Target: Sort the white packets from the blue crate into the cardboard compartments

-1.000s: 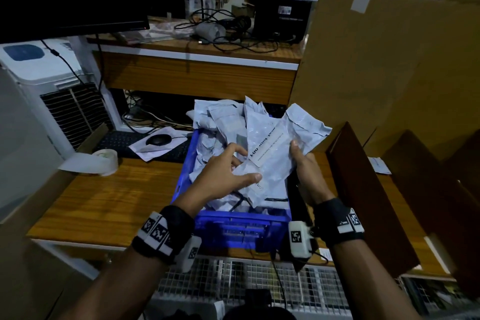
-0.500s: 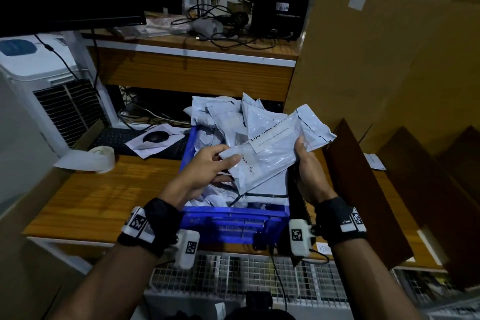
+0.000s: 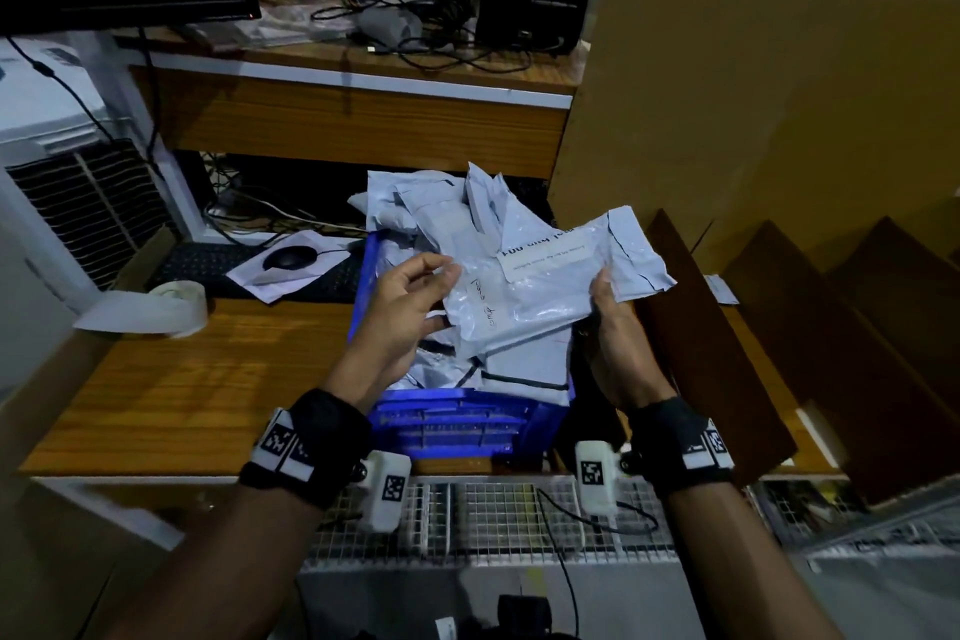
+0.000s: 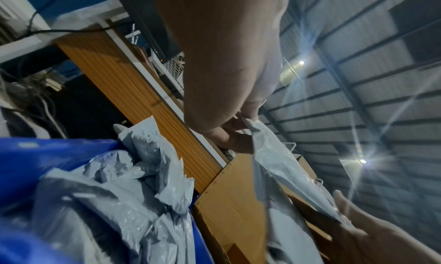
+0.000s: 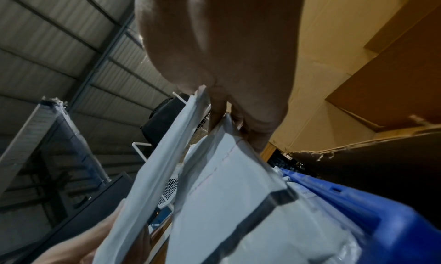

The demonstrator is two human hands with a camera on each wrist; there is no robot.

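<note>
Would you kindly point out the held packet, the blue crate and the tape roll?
held packet (image 3: 540,296), head view, its middle.
blue crate (image 3: 457,424), head view, near wall.
tape roll (image 3: 174,299), head view, its top.

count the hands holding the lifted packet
2. The left hand pinches the left end of the white packet, held above the blue crate. The right hand grips its right end, thumb on top. No other hands are in view.
</note>
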